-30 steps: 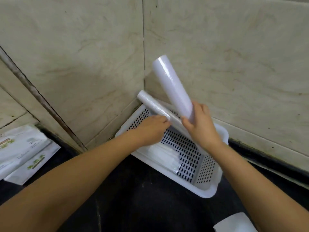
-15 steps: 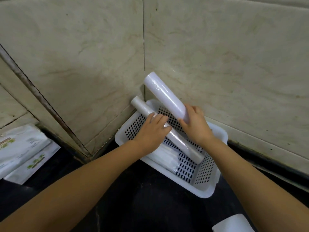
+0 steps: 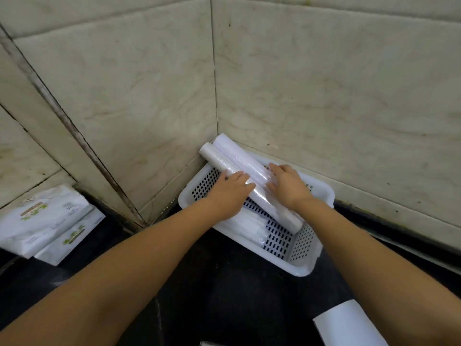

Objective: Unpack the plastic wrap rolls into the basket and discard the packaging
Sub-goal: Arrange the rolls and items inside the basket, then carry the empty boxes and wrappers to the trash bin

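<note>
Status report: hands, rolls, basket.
Left hand and right hand resting on two rolls. Rolls lie diagonally in basket, far ends overhang rim. Nothing blocking.

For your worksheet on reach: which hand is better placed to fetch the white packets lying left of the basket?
Left. The left hand is nearer the white packets; the right hand would cross over the basket.
</note>
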Available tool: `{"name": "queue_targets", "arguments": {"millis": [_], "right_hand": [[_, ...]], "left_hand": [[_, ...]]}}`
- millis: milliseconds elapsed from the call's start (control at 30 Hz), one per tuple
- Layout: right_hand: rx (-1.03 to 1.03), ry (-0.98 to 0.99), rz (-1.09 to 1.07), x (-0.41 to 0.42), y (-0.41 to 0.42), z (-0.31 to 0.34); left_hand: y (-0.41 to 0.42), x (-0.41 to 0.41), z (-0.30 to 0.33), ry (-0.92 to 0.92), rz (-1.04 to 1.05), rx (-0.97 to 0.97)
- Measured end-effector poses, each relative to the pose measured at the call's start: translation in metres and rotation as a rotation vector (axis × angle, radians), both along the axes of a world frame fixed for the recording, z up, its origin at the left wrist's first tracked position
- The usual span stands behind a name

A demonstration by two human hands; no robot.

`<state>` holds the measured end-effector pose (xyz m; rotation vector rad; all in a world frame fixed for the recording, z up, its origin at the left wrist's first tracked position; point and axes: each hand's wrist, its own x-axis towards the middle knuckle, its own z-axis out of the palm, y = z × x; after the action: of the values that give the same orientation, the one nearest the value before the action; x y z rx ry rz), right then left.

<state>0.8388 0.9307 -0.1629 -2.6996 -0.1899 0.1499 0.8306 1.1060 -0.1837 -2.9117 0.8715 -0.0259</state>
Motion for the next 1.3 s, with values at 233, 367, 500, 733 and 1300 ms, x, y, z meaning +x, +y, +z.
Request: {"name": "queue_targets", "arguments": {"millis": [233, 367, 500, 733, 1300], "right_hand": [[-0.031, -0.039, -0.017, -0.052, -0.048, 0.054], [-0.012, -0.063, -0.025, -0.105, -0.079, 0.065], [-0.065, 0.0, -0.048, -0.173, -0.102, 0.052], [-0.137, 0.256, -0.167, -0.279, -0.13, 0.014], [-0.01, 0.464, -0.525, -0.386, -0.139, -0.051]], "left_hand": [[-0.022, -0.047, 0.06, 0.005, -0.02, -0.097], [-0.038, -0.102, 0.081, 0.063, -0.008, -0.334], [-0.047, -0.165, 0.071, 0.206, -0.019, -0.426], [-0.057, -0.238, 0.039, 0.373, -0.016, -0.333], [-0.019, -0.333, -0.027, 0.424, 0.086, 0.01]]}}
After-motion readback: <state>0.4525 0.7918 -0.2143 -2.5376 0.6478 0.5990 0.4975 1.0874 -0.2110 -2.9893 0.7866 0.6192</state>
